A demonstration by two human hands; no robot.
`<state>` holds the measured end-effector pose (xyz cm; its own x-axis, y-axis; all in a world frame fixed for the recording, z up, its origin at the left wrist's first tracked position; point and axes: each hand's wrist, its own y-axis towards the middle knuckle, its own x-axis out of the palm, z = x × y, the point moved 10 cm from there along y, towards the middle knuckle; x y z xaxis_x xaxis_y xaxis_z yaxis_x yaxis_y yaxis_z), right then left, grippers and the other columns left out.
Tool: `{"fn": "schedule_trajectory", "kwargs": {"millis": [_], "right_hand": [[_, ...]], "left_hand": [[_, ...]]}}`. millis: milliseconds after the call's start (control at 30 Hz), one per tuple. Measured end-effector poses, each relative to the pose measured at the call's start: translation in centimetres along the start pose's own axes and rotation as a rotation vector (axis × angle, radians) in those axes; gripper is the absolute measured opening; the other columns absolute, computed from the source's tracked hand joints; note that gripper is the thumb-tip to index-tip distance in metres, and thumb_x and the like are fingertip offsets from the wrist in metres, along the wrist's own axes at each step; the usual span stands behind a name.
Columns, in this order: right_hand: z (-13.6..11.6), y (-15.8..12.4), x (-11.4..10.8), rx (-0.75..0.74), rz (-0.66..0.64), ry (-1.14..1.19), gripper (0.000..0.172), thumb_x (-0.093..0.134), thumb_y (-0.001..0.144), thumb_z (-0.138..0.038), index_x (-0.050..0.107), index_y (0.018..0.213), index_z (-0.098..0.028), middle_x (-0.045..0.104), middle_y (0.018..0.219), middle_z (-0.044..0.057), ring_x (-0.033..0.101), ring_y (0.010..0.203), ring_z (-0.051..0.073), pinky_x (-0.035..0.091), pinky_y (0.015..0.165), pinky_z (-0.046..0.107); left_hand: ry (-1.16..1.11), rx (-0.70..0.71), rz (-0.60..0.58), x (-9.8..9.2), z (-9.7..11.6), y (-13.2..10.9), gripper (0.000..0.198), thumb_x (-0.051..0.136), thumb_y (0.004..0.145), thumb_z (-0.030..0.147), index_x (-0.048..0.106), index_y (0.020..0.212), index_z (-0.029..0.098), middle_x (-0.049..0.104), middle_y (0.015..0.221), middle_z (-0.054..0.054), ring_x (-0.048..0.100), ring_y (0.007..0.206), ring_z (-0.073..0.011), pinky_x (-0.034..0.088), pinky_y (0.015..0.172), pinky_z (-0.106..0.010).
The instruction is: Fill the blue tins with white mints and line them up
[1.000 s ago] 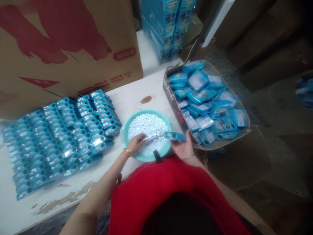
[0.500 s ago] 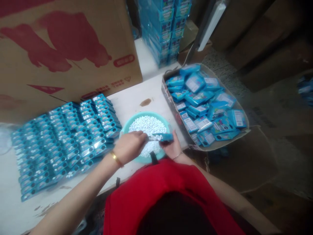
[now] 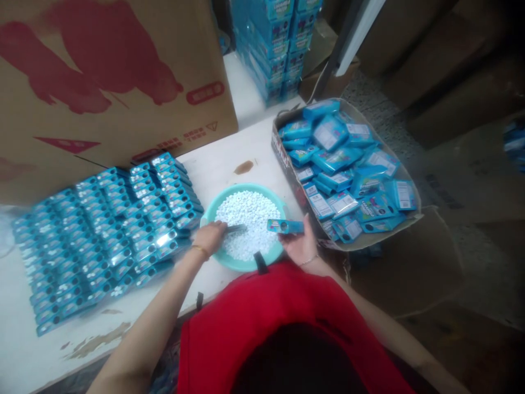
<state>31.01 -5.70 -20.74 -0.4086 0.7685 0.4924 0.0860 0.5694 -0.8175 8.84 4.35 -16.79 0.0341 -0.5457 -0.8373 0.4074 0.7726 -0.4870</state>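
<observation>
Head view: a small blue box (image 3: 286,225) is pinched at one end by the right hand (image 3: 301,246), just over the right rim of the teal basin (image 3: 213,205) of white pellets (image 3: 248,216). The left hand (image 3: 210,236) is closed on a thin scoop (image 3: 235,228) resting on the pellets. The box is judged light, thin-walled and easily crushed; it is best held by its long edges. The pellets are judged loose and apt to roll. Filled boxes (image 3: 110,230) lie in rows on the tabletop (image 3: 229,158).

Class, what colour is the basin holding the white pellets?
Teal basin, clearest in the head view.
</observation>
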Motion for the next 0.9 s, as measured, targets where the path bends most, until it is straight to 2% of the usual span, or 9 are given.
{"fn": "schedule_trajectory", "kwargs": {"millis": [67,133,200,300,367,433,600,733,900], "right_hand": [[-0.6,-0.2,-0.6,-0.007,0.028,0.003,0.043,0.057,0.079,-0.063,0.062,0.086,-0.02,0.069,0.072,0.004,0.066,0.068,0.018,0.06,0.059,0.031],[-0.9,-0.3,-1.2,-0.009,0.056,0.002,0.045,0.053,0.081,-0.064,0.061,0.085,-0.02,0.069,0.073,0.006,0.066,0.068,0.018,0.06,0.059,0.031],[-1.2,-0.4,-1.6,-0.011,0.081,0.003,0.047,0.049,0.083,-0.065,0.061,0.084,-0.019,0.069,0.072,0.007,0.066,0.068,0.019,0.06,0.059,0.031],[-1.6,-0.7,-2.2,-0.018,0.108,-0.002,0.05,0.047,0.082,-0.067,0.061,0.082,-0.019,0.067,0.07,0.007,0.065,0.065,0.019,0.06,0.058,0.031],[-1.8,-0.8,-2.4,-0.024,0.113,-0.009,0.052,0.047,0.082,-0.068,0.061,0.081,-0.018,0.066,0.068,0.007,0.064,0.064,0.019,0.06,0.058,0.031],[-1.8,-0.8,-2.5,-0.027,0.113,-0.016,0.054,0.047,0.081,-0.069,0.061,0.08,-0.017,0.065,0.066,0.007,0.063,0.063,0.018,0.059,0.057,0.031],[-1.0,-0.3,-1.6,-0.013,0.058,-0.029,0.052,0.05,0.08,-0.068,0.062,0.08,-0.018,0.064,0.063,0.005,0.062,0.061,0.018,0.057,0.057,0.031],[0.5,0.3,0.1,0.01,-0.022,-0.064,0.049,0.052,0.078,-0.068,0.062,0.082,-0.02,0.065,0.065,0.003,0.061,0.059,0.017,0.055,0.053,0.031],[2.4,0.8,1.5,0.047,-0.088,-0.076,0.045,0.059,0.074,-0.067,0.062,0.081,-0.023,0.064,0.061,0.001,0.059,0.056,0.017,0.052,0.051,0.03]], "left_hand": [[-0.076,-0.005,-0.02,4.6,-0.3,1.9,0.016,0.047,0.088,0.026,0.06,0.093,0.018,0.064,0.097,-0.009,0.058,0.093,-0.0224,0.044,0.08,-0.032],[-0.148,0.018,-0.006,7.6,1.2,3.5,0.019,0.044,0.09,0.028,0.059,0.098,0.019,0.065,0.101,-0.009,0.059,0.096,-0.0217,0.044,0.083,-0.032],[-0.229,0.049,0.013,9.2,3.2,4.5,0.023,0.042,0.091,0.03,0.058,0.105,0.02,0.065,0.106,-0.008,0.059,0.098,-0.0203,0.045,0.085,-0.031],[-0.335,0.099,0.029,9.2,4.8,4.8,0.026,0.043,0.091,0.034,0.057,0.109,0.021,0.066,0.103,-0.005,0.061,0.093,-0.0179,0.046,0.082,-0.029],[-0.381,0.128,0.034,8.0,4.4,4.0,0.028,0.045,0.09,0.038,0.057,0.108,0.021,0.067,0.097,-0.003,0.061,0.085,-0.0166,0.047,0.079,-0.028],[-0.431,0.169,0.063,5.7,3.6,2.5,0.029,0.046,0.09,0.04,0.058,0.107,0.021,0.066,0.095,-0.003,0.061,0.082,-0.0162,0.048,0.078,-0.029],[-0.498,0.287,0.157,-2.2,3.0,-2.4,0.027,0.048,0.09,0.04,0.058,0.105,0.019,0.065,0.095,-0.005,0.06,0.082,-0.0158,0.048,0.076,-0.03],[-0.355,0.369,0.165,-7.0,5.7,-4.7,0.024,0.048,0.091,0.037,0.058,0.106,0.02,0.065,0.095,-0.005,0.059,0.082,-0.0153,0.047,0.075,-0.029],[-0.003,0.372,0.12,-9.6,9.8,-5.1,0.023,0.043,0.093,0.033,0.059,0.1,0.018,0.065,0.092,-0.006,0.06,0.082,-0.0188,0.047,0.069,-0.03]]}}
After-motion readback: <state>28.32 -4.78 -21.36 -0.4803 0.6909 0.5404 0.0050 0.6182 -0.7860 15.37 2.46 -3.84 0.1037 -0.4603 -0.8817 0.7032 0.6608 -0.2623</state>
